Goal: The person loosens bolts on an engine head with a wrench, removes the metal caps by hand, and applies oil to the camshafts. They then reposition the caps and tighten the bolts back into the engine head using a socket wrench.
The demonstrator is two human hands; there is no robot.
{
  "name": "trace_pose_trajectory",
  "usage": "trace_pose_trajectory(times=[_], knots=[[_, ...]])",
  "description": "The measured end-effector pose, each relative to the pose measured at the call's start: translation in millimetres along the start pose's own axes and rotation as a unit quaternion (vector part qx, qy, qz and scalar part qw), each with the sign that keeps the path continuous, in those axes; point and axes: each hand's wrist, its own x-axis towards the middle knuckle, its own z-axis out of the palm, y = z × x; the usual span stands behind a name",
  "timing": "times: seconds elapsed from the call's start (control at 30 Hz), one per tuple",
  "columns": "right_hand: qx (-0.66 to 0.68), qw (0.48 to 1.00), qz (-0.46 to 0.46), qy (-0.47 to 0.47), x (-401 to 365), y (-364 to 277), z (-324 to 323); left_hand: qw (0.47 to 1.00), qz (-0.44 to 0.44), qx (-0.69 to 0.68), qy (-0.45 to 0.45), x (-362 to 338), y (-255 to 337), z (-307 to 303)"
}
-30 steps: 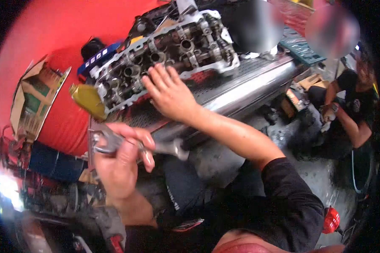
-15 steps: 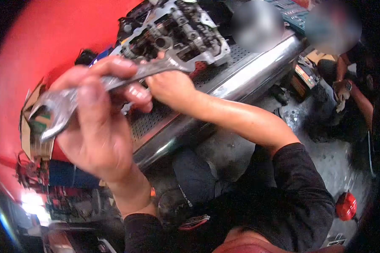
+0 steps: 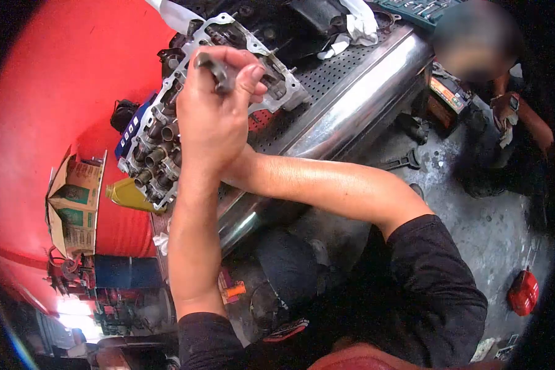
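My left hand (image 3: 213, 126) is raised over the engine cylinder head (image 3: 157, 151), its fingers closed round a metal open-end wrench (image 3: 214, 71). One end of the wrench points up toward me; the rest is hidden by the hand. Behind my left wrist, my right hand (image 3: 239, 165) reaches in low beside the cylinder head. Only the back of it near the wrist shows, so its fingers and anything in them are hidden. The cylinder head lies on the perforated metal bench (image 3: 327, 80), with its round ports and valve parts exposed.
A yellow bottle (image 3: 129, 194) and a cardboard box (image 3: 77, 209) are at the left. White rags (image 3: 361, 28) lie at the bench's far end near a teal socket tray (image 3: 416, 9). The bench has a rounded chrome edge (image 3: 357, 92). At right, another person's hand (image 3: 505, 114) is visible.
My left hand has moved away from me and right with the wrench, turning it end-on. My right hand has shifted slightly nearer, now behind my left wrist. The view has shifted too.
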Motion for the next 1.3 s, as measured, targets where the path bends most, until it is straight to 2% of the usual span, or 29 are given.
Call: trace_pose_trajectory(times=[0.03,0.07,0.1,0.17,0.27,0.3,0.4,0.5,0.63,0.73,0.77,0.8,0.87,0.93,1.0,1.03,1.07,1.13,1.2,1.23,1.3], knots=[[-0.076,0.997,-0.010,0.004,-1,0,2,1.000,0.024,0.003,0.008,-3,-4,4],[-0.151,0.988,-0.018,0.010,-2,0,3,1.000,0.006,0.007,0.016,-1,-4,5],[-0.095,0.994,-0.012,0.046,-7,2,3,1.000,-0.011,0.010,0.025,5,-1,5],[0.105,0.992,-0.022,0.064,-6,3,2,0.997,-0.067,-0.016,0.024,23,2,-2],[0.025,0.980,-0.078,-0.182,7,2,-15,0.992,-0.113,-0.052,-0.014,59,-8,-19],[0.028,0.988,-0.079,-0.129,6,3,-15,0.991,-0.120,-0.061,-0.019,62,-10,-22],[0.000,0.989,-0.079,-0.128,4,3,-15,0.992,-0.114,-0.049,-0.020,64,-15,-25],[-0.004,0.996,-0.072,-0.046,-2,4,-12,0.983,-0.161,-0.067,-0.066,91,-32,-39],[0.028,0.989,-0.070,-0.128,4,4,-19,0.984,-0.147,-0.097,-0.016,91,-35,-41],[0.017,0.972,-0.085,-0.218,7,4,-28,0.992,-0.037,-0.106,0.063,50,-4,-28],[0.034,0.991,-0.054,-0.121,5,4,-20,0.989,-0.004,-0.128,0.074,34,2,-17],[0.052,0.998,-0.024,-0.023,1,2,-6,0.993,-0.010,-0.106,0.054,22,3,-13],[0.065,0.996,0.002,0.062,-2,-2,2,0.996,0.031,-0.038,0.075,1,-2,1],[0.050,0.998,-0.005,0.033,-2,-3,-2,0.989,0.123,0.058,0.057,-13,-10,9],[0.033,0.999,-0.010,0.004,-4,-2,-5,0.954,0.240,0.181,0.007,-28,-19,16],[0.024,1.000,-0.011,-0.011,-5,-2,-6,0.948,0.272,0.164,0.018,-30,-27,23],[-0.008,1.000,-0.011,-0.006,-6,-7,3,0.944,0.270,0.190,0.018,-33,-30,25],[-0.074,0.997,-0.010,0.003,-10,-17,23,0.957,0.208,0.198,0.033,-26,-20,26],[-0.260,0.963,-0.027,0.068,-21,-34,57,0.981,0.084,0.171,0.042,-8,-10,21],[-0.006,0.995,-0.014,0.094,-15,-35,70,0.993,0.034,0.092,0.060,7,-8,19],[0.179,0.983,0.009,0.041,-8,-24,46,0.998,-0.056,0.004,0.042,39,-4,4]])
